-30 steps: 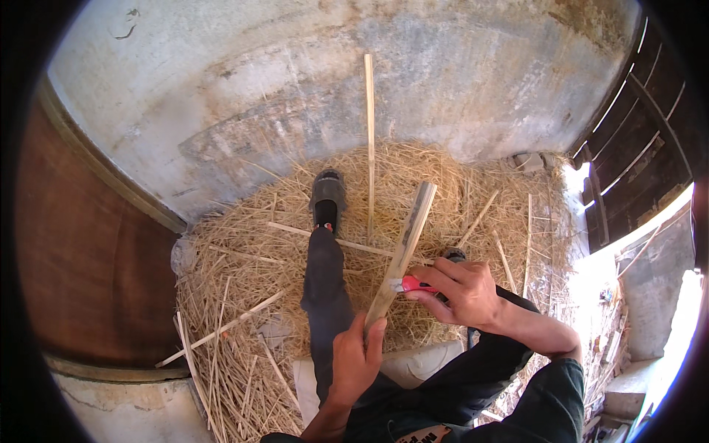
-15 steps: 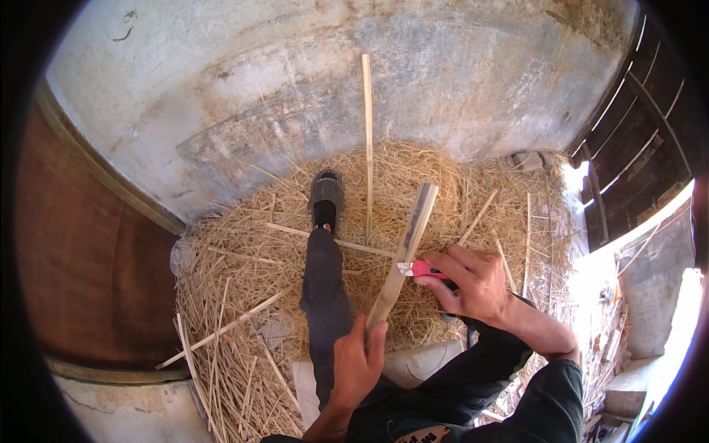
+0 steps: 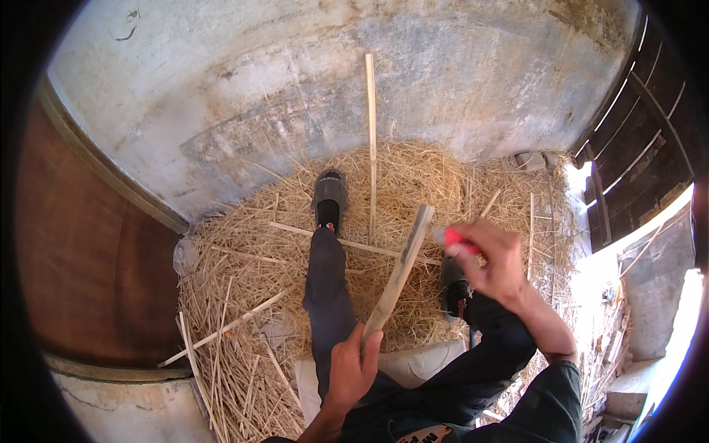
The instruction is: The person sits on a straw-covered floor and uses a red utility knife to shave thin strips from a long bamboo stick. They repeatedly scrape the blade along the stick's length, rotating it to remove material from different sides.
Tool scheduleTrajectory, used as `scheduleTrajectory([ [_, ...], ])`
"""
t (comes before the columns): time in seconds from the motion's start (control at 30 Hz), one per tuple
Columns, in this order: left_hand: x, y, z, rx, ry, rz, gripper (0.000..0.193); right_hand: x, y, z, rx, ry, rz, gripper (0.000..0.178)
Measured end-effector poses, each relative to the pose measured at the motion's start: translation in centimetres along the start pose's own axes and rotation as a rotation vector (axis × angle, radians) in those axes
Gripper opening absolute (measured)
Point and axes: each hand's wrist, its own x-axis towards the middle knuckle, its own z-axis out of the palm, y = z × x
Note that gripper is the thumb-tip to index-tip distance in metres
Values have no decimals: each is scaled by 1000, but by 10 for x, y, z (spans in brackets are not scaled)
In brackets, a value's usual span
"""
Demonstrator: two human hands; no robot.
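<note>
My left hand (image 3: 352,369) grips the lower end of a pale wooden stick (image 3: 399,267), which slants up and to the right in front of me. A dark streak runs along part of its face. To the right of the stick's upper part, my right hand (image 3: 496,258) is closed around a red utility knife (image 3: 459,241), blurred by motion. The knife's short blade points left, apart from the stick. My fingers hide most of the knife's handle.
Straw (image 3: 421,177) covers the ground, with several thin wooden strips (image 3: 229,328) strewn at the left. One long strip (image 3: 371,133) leans against the stained wall (image 3: 295,88). My left shoe (image 3: 330,190) rests on the straw. A brown door panel (image 3: 103,258) stands at the left.
My right hand and the knife have moved up and right, off the stick. The stick's upper end has dipped slightly, and my right shoe has come into view.
</note>
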Motion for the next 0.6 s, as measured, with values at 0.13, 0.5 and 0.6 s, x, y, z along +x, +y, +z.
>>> scheduleTrajectory([
  [0.13,12,11,4,-12,48,64,35,-12,-23,15,22,-157,-121,25],
  [0.5,21,19,15,-1,111,119,33,-18,-32,22,-76,-134,-198,30],
  [0.6,21,21,15,-1,113,135,32,-19,-32,21,-107,-128,-183,26],
])
